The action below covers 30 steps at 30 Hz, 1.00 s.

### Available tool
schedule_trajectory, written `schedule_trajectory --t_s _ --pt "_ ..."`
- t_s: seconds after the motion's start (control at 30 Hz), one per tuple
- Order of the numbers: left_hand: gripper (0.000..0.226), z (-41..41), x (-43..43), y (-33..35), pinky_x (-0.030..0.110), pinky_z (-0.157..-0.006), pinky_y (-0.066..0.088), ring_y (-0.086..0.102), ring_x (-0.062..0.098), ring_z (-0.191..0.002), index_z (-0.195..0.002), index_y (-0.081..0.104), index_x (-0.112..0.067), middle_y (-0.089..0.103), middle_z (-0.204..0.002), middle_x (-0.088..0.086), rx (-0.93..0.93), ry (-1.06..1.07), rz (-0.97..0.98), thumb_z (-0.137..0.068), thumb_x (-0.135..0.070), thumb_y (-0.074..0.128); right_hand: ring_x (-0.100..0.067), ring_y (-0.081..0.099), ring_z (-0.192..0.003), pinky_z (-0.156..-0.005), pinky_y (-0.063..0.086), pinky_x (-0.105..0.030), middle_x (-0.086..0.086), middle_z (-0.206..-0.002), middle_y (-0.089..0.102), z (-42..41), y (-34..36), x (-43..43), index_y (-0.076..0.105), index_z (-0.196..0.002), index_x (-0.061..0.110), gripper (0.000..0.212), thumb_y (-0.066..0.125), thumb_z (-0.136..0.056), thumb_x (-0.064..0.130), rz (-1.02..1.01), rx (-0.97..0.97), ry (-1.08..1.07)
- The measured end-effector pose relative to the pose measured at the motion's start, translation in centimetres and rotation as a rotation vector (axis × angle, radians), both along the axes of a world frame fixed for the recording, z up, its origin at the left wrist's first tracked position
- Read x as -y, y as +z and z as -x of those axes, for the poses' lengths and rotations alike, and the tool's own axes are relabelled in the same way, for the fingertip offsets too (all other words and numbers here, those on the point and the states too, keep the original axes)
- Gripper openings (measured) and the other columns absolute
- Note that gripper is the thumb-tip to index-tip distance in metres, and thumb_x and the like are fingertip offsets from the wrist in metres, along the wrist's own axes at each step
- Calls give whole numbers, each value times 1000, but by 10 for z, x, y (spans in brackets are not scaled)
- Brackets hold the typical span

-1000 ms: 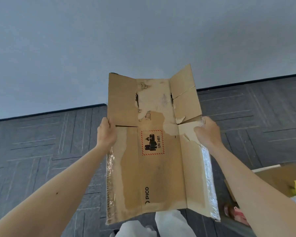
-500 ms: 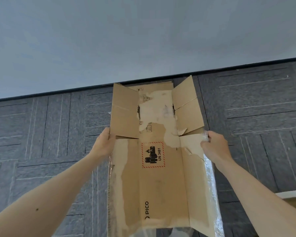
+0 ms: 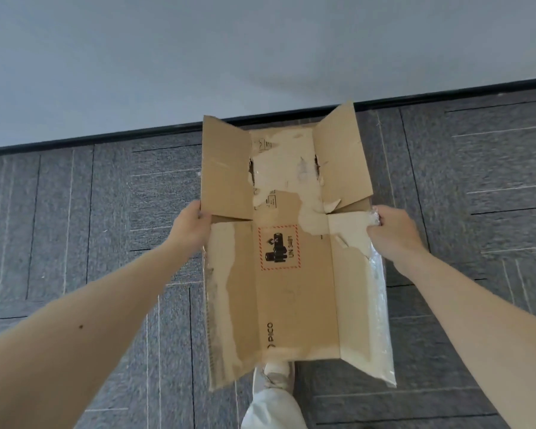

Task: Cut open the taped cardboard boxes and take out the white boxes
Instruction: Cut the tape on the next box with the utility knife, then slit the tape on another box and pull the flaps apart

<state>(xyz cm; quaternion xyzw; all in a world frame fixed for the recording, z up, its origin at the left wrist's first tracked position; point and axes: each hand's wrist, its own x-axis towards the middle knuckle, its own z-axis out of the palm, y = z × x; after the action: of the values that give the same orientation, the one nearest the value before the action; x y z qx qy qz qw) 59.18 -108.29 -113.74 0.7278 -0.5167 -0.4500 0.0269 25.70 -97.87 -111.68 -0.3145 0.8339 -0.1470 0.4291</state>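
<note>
The left hand [image 3: 192, 230] and right hand [image 3: 393, 233] each clamp a side edge of the flattened cardboard box [image 3: 294, 298], probably keeping it spread.

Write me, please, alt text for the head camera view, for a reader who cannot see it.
A person holds a flattened, opened cardboard box out in front of them, the left hand gripping its left edge and the right hand its taped right edge. Below lie grey carpet tiles, a pale wall behind, and one white shoe under the box.
</note>
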Motion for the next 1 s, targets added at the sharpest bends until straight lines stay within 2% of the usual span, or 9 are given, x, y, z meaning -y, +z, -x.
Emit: schedule_trajectory --t_s 0.1,0.17,0.23,0.4,0.47,0.67,0.77,0.87,1.0 --pt "16 -4 19 -7 50 -94 53 61 33 -108 -115 53 -19 62 -117 9 15 4 -65 -101 -26 48 -33 58 -97 -70 42 -34 -16 -107 65 -7 -2 20 61 -110 3 33 42 -83 -2 -35 13 76" --pt "27 -5 25 -1 46 -92 54 62 32 -106 -119 48 -23 61 -117 10 40 9 -125 -96 -30 59 -34 45 -127 -96 41 -39 -14 -137 52 -14 14 28 43 -141 5 50 41 -92 -2 -112 10 149" --pt "40 -4 30 12 42 -85 54 62 32 -102 -132 45 -20 59 -121 13 89 -35 -144 -95 -24 60 -33 38 -136 -105 37 -40 -11 -149 43 -17 36 32 32 -151 7 55 37 -97 -1 -115 33 170" --pt "25 19 48 79 33 -63 53 64 24 -71 -121 54 -15 65 -114 14 13 -78 -85 -97 -9 53 -25 52 -122 -100 41 -30 -9 -130 60 -12 114 29 54 -136 12 41 37 -100 0 12 37 133" --pt "15 37 57 121 29 -55 47 58 20 -60 -112 57 -13 70 -94 12 -21 -106 -35 -99 -10 51 -25 58 -113 -99 47 -39 -4 -112 68 -2 150 28 61 -126 15 35 39 -101 5 53 11 108" --pt "10 118 68 272 24 -50 39 51 15 -56 -99 61 -18 62 -78 1 -116 -312 153 -100 -18 50 -13 68 -63 -63 59 -30 -1 -70 71 35 290 10 71 -90 13 19 54 -99 12 168 -81 43" --pt "12 165 58 349 17 -44 33 45 9 -46 -98 61 -18 58 -69 -2 -188 -426 215 -102 -19 50 -10 65 -50 -54 54 -24 -2 -59 69 59 363 -13 69 -78 15 23 58 -98 20 198 -141 -11" --pt "15 212 34 427 16 -40 33 41 5 -34 -99 63 -15 52 -53 -8 -269 -537 275 -102 -21 50 -20 65 -57 -55 48 -27 -6 -59 66 83 439 -51 68 -74 9 35 58 -98 31 194 -252 -21" --pt "16 284 -17 533 15 -44 35 43 3 -36 -94 62 -22 51 -46 -11 -351 -706 379 -102 -22 49 -27 58 -52 -52 45 -32 -12 -55 60 121 551 -125 61 -65 3 50 55 -98 42 180 -398 -77"
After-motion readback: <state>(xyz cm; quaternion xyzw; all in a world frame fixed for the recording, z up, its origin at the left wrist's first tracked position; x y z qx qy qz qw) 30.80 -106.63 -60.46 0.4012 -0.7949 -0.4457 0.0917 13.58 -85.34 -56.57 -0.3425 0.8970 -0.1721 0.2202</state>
